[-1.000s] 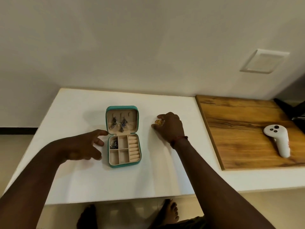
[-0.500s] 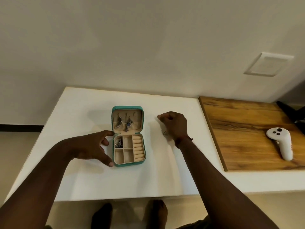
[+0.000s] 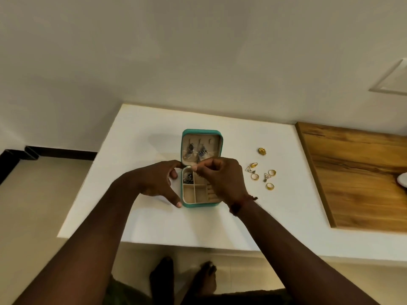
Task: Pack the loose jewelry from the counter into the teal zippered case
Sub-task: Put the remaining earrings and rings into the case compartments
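Observation:
The teal zippered case (image 3: 201, 131) lies open on the white counter (image 3: 141, 137). Two dark dangling earrings (image 3: 196, 150) hang in its lid, and a dark piece (image 3: 189, 177) lies in the upper left compartment. My left hand (image 3: 158, 181) holds the case's left side, index finger at the hinge and thumb at the near corner. My right hand (image 3: 222, 179) hovers over the tray, pinching a small piece of jewelry at its fingertips; I cannot make out what kind. Loose to the right lie several gold rings (image 3: 270, 186), two triangular earrings (image 3: 266, 177) and a gold flower piece (image 3: 262, 151).
A wooden board (image 3: 361, 172) covers the counter's right part, with a white object (image 3: 402, 179) cut off by the frame's right edge. The counter's front edge runs just below my forearms, and bare feet (image 3: 182, 276) stand on the floor under it.
My right hand has come left from the loose jewelry to above the case, carrying a small piece. My left hand has taken hold of the case's left side. The loose jewelry is now uncovered.

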